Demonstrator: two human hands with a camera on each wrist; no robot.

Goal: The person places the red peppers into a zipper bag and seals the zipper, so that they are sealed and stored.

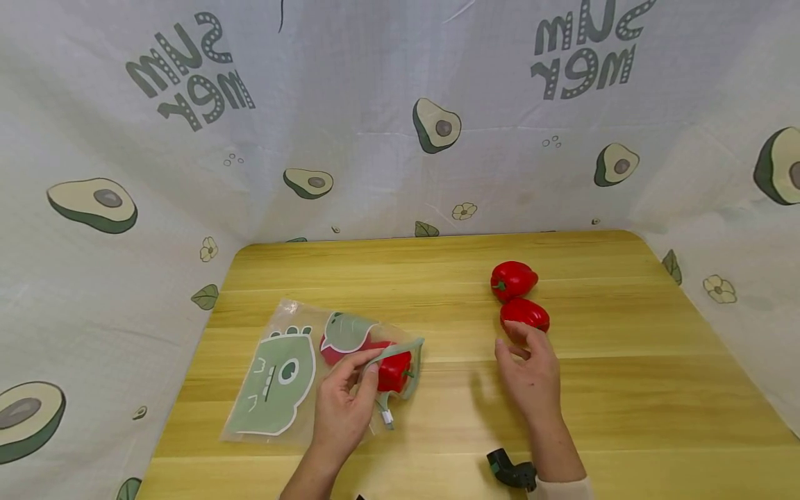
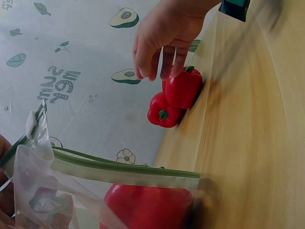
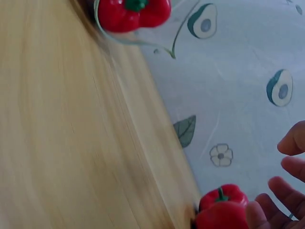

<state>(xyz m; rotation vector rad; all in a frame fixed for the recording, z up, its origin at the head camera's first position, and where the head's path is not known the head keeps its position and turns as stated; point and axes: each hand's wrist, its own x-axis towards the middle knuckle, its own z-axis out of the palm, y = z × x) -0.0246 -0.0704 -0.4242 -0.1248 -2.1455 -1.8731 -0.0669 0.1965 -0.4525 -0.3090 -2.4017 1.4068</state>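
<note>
On the left of the table lies a clear zip bag (image 1: 244,417) printed with a green one-eyed monster. My left hand (image 1: 342,410) pinches its green-edged mouth, which gapes toward the right. Just inside the mouth sits a red bell pepper (image 1: 392,373), its stem facing out; more red (image 1: 329,353) shows deeper in, partly behind the print. At the right, my right hand (image 1: 533,375) hovers over the nearer of two red bell peppers (image 1: 525,312), fingers loosely bent and apart. The farther pepper (image 1: 512,279) touches the nearer one. In the right wrist view, the fingers (image 3: 286,195) overlap a pepper.
A white slider (image 1: 387,417) hangs at the bag's near corner. The wooden table (image 1: 450,430) ends at a white curtain (image 1: 387,83) with avocado prints, which also hangs along both sides. A black wrist device (image 1: 512,472) sits by the right wrist.
</note>
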